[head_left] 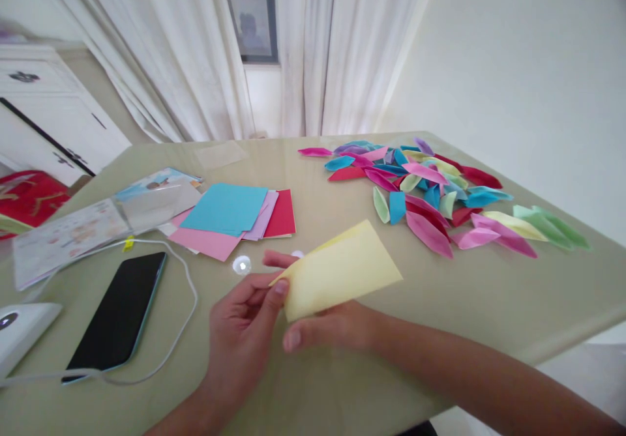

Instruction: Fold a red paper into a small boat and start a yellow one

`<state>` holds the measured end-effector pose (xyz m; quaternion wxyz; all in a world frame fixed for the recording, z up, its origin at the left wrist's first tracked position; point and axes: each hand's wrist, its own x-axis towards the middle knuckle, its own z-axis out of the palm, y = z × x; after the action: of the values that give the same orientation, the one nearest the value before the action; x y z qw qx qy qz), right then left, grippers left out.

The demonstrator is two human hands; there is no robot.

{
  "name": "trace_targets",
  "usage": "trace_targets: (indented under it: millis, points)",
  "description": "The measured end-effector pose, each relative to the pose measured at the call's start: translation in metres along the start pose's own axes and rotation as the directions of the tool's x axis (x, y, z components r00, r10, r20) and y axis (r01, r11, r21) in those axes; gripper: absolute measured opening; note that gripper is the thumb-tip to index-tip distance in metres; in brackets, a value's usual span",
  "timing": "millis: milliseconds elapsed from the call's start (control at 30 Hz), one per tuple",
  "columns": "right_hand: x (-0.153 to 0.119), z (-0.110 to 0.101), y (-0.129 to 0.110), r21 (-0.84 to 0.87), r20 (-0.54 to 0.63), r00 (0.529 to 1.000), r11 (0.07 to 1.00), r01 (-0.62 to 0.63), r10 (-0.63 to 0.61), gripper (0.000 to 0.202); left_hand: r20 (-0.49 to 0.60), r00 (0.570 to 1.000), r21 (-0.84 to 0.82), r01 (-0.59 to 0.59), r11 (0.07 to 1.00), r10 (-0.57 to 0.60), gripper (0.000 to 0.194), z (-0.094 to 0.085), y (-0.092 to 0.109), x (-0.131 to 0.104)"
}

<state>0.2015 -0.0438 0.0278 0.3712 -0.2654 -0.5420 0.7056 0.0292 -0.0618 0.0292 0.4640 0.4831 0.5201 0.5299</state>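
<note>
A sheet of pale yellow paper [342,270], apparently folded over double, is held tilted above the table. My left hand [244,325] pinches its left corner between thumb and fingers. Behind and under the paper lies my right hand [337,326]; its thumb stands apart from the sheet below the lower edge, and a fingertip shows past the upper left edge. The paper hides the rest of its fingers. Beyond my hands is a stack of coloured paper squares with a blue sheet [225,208] on top, beside pink, lilac and red ones.
Many folded paper pieces [428,221] in several colours are heaped at the back right. At left lie a black-screened phone [120,312], a white cable [193,286], a white device [24,332] and printed plastic sleeves [68,237]. A wall borders the table's right side.
</note>
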Motion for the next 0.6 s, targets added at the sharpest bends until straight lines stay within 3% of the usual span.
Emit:
trace_targets:
  millis: [133,267,433,500,533,600]
  points:
    - [0.008,0.019,0.007,0.227,-0.091,0.995,0.971,0.070,-0.051,0.065,0.060,0.996,-0.153,0.069,0.986,-0.060,0.023,-0.001,-0.006,0.001]
    - [0.009,0.019,0.016,0.287,-0.140,0.990,0.955,0.073,-0.034,0.065,0.095,0.984,-0.304,0.175,0.936,-0.153,0.022,-0.003,-0.009,0.006]
    - [0.011,0.015,0.019,0.244,-0.302,0.953,0.966,0.089,-0.012,0.065,0.068,0.975,-0.292,0.221,0.931,-0.210,0.027,-0.007,-0.005,0.011]
    - [0.014,0.000,0.009,0.175,-0.413,0.908,0.971,0.161,-0.076,0.062,0.038,0.980,-0.277,0.200,0.940,-0.197,0.028,-0.011,-0.005,0.017]
    - [0.016,-0.012,0.001,0.134,-0.488,0.862,0.964,0.230,-0.138,0.059,0.006,0.982,-0.276,0.181,0.944,-0.186,0.027,-0.014,-0.005,0.021]
    - [0.018,-0.040,-0.015,0.003,-0.640,0.712,0.926,0.377,-0.288,0.053,-0.087,0.984,-0.282,0.126,0.951,-0.156,0.026,-0.021,-0.006,0.031]
